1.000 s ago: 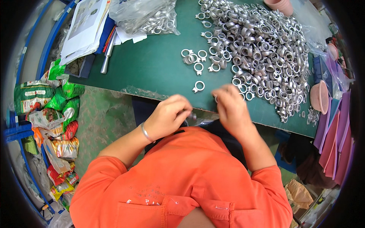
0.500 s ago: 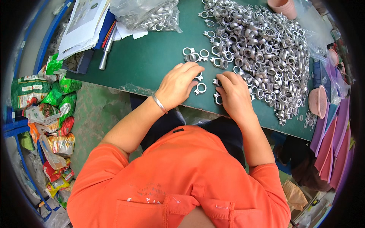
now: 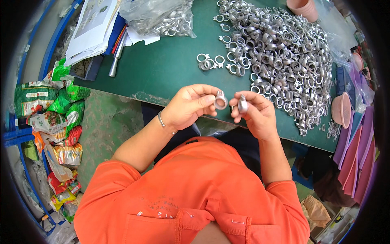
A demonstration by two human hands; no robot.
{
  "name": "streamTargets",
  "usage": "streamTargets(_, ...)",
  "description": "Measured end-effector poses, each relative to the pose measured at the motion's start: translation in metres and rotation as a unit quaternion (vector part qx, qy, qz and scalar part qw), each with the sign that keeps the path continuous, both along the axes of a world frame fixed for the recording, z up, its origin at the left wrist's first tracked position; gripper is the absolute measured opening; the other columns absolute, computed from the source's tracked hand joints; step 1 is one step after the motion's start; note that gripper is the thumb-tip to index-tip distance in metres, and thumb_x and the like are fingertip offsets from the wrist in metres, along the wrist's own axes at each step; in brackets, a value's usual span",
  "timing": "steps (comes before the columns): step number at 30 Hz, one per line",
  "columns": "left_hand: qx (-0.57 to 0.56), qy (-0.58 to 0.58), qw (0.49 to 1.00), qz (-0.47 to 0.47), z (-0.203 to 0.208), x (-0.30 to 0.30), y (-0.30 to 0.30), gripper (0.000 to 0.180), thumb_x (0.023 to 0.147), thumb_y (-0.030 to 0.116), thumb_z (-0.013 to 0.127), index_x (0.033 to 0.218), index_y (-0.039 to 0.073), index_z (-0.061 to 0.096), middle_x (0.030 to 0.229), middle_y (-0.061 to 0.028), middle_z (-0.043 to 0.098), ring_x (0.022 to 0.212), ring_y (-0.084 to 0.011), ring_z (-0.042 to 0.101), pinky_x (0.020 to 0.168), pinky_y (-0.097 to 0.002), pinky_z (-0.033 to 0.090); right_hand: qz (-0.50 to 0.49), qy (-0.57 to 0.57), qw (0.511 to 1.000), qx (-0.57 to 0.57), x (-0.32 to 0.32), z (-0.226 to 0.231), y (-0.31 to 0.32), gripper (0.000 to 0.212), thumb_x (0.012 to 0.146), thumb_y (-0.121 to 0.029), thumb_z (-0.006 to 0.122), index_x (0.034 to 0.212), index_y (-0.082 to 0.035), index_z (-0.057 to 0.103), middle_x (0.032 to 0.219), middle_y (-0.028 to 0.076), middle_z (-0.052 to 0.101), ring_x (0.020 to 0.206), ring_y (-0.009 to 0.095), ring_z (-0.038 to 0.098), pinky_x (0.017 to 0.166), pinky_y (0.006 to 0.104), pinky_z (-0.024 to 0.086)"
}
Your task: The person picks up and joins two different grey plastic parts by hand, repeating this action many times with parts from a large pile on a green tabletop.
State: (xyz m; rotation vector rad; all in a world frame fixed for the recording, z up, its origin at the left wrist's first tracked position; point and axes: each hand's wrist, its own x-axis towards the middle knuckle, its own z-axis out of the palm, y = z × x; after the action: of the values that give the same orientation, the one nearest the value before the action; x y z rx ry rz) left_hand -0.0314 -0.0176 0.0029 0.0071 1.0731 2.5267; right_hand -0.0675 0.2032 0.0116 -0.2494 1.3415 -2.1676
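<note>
Between the thumb and fingers of my left hand (image 3: 189,106) is a silver metal ring (image 3: 220,101), its round opening facing up toward me. My right hand (image 3: 258,115) pinches a second metal ring (image 3: 242,105), turned more edge-on. Both hands are raised over the near edge of the green table (image 3: 162,73), close together but apart. Beyond them lies a small cluster of rings (image 3: 208,64). A large heap of the same rings (image 3: 280,53) spreads from the far middle to the right, its near edge beside my right hand.
A clear plastic bag of rings (image 3: 172,22) lies at the far left, next to papers (image 3: 91,28) and a metal-handled tool (image 3: 115,63). Pink cups (image 3: 302,9) stand at the back; a pink basket (image 3: 341,109) is at the right edge. Colourful packets (image 3: 67,156) fill the left shelf.
Both hands have lifted from the tabletop and drawn nearer to me, each with a metal ring now raised in its fingers. The rings that lay under them are off that spot.
</note>
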Motion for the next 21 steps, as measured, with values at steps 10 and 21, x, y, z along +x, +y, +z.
streamTargets(10, -0.543, 0.294, 0.787, -0.003, -0.001, 0.041, -0.003, 0.013, 0.078, 0.0, 0.068, 0.09, 0.002, 0.067, 0.081, -0.006, 0.06, 0.063, -0.0119, 0.056, 0.056, -0.0246, 0.046, 0.044, 0.404, 0.849, 0.338, 0.048, -0.002, 0.001, 0.022, 0.081, 0.0, 0.061, 0.103, 0.001, 0.059, 0.089, 0.016, 0.058, 0.08, 0.033, 0.059, 0.07, 0.037, 0.05)
streamTargets(21, -0.605, 0.308, 0.732, 0.065, -0.006, -0.002, 0.022, 0.031, 0.08, 0.003, 0.069, 0.108, 0.001, 0.058, 0.095, -0.0069, 0.055, 0.072, -0.0126, 0.059, 0.064, -0.0267, 0.049, -0.048, 0.375, 0.808, 0.452, 0.022, -0.012, 0.0, 0.035, 0.076, -0.006, 0.073, 0.107, -0.002, 0.058, 0.093, 0.01, 0.053, 0.076, 0.022, 0.06, 0.062, 0.0315, 0.049)
